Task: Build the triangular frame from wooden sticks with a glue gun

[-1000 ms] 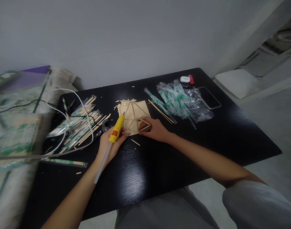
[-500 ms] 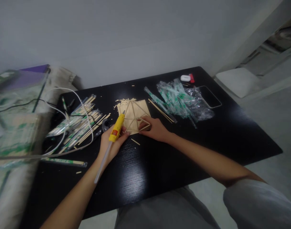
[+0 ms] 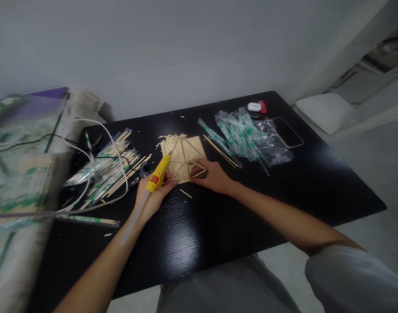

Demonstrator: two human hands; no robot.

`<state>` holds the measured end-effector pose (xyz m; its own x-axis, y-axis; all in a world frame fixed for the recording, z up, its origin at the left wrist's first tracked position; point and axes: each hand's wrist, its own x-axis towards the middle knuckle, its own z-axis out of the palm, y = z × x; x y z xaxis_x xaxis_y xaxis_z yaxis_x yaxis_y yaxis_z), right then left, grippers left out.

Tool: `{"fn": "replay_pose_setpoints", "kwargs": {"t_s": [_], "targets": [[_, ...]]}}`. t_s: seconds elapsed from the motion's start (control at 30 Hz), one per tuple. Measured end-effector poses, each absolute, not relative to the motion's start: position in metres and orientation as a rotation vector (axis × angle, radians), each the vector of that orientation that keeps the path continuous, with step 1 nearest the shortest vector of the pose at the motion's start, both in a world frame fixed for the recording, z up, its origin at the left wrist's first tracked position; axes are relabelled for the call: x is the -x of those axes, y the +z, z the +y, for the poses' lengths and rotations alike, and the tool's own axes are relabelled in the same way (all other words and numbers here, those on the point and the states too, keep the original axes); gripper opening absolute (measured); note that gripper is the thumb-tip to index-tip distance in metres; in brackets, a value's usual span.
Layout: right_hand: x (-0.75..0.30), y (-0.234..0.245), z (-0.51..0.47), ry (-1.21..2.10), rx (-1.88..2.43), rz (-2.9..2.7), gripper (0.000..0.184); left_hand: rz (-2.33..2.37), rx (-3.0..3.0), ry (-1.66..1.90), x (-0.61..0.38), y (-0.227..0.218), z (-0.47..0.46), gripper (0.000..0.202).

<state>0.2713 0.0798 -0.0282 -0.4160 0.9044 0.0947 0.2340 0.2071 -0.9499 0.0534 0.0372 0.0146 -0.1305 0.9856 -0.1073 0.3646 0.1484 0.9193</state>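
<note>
My left hand (image 3: 153, 193) is closed around a yellow hot glue gun (image 3: 158, 174), its nozzle pointing up and away over the sticks. A long clear glue stick (image 3: 133, 224) trails from its back end above my wrist. My right hand (image 3: 213, 177) pinches the right corner of a frame of thin wooden sticks (image 3: 186, 162) joined in triangles. Beneath the frame lies a flat panel of sticks set side by side (image 3: 197, 145). The left thumb reaches the near left edge of the panel and frame; the other left fingers are partly hidden behind the gun.
Short cut stick pieces (image 3: 169, 140) lie at the panel's far edge. Wrapped chopsticks (image 3: 114, 167) and a white cable (image 3: 123, 165) are on the left. Crumpled plastic wrappers (image 3: 241, 134), a phone (image 3: 287, 132) and a white case (image 3: 254, 106) lie at right on the black table (image 3: 251, 213).
The glue gun has tilted slightly, its rear end and glue stick swinging left while the nozzle shifts a little right. My right hand and the stick frame stay nearly where they were.
</note>
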Motion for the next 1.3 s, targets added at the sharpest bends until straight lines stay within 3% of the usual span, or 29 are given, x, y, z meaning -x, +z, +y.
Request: {"fn": "replay_pose_setpoints", "kwargs": {"t_s": [0.43,0.67,1.07,1.2,1.3], "targets": [[-0.261,-0.026,0.071,1.097,1.163,-1.703,0.041,1.624,-1.332,0.962,-0.053,0.013,0.038,0.025],[-0.262,-0.025,0.073,1.176,1.148,-1.695,0.04,1.652,-1.297,0.98,-0.054,0.01,0.038,0.029],[-0.29,-0.012,0.081,1.168,0.978,-1.897,0.06,1.646,-1.279,0.995,-0.055,0.012,0.038,0.026],[-0.306,0.012,0.078,0.959,0.873,-1.922,0.044,1.62,-1.312,0.961,-0.054,0.012,0.037,0.025],[-0.313,0.028,0.069,0.86,0.907,-1.753,0.018,1.607,-1.325,0.972,-0.053,0.011,0.037,0.025]]}}
